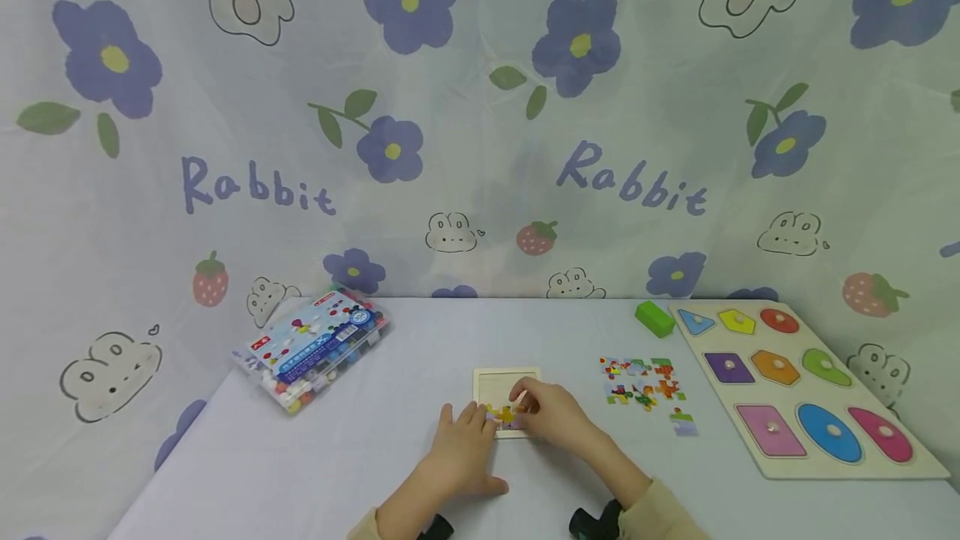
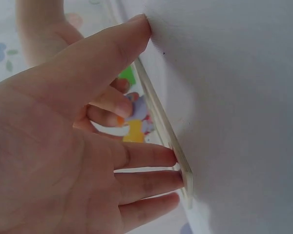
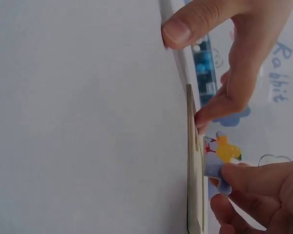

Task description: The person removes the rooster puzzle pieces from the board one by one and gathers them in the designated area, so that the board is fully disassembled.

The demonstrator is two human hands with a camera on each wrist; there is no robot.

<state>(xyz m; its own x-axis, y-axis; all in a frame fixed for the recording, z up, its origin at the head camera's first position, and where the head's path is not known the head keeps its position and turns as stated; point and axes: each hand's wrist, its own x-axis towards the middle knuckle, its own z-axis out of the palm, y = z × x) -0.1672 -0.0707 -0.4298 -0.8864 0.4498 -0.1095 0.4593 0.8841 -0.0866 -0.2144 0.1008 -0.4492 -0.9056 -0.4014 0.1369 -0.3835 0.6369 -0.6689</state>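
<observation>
A small wooden puzzle tray (image 1: 508, 383) lies on the white table in front of the person. The left hand (image 1: 463, 450) holds its fingers straight, fingertips against the tray's near left edge, while its thumb rests on the tabletop. Between thumb and fingers the right hand (image 1: 558, 419) pinches a jigsaw piece (image 3: 223, 152), printed in yellow, lilac and red. That piece stands tilted up over the tray's near right part, partly covered by the fingers. Yellow and purple colours show in the lower part of the tray, between both hands.
Loose jigsaw pieces (image 1: 643, 382) lie to the right of the tray. Beyond them are a green block (image 1: 655, 319) and a wooden shape board (image 1: 806, 419) with knobbed shapes. A clear plastic case (image 1: 315, 346) of colourful pieces sits at the left. A patterned curtain (image 1: 480, 123) hangs behind the table.
</observation>
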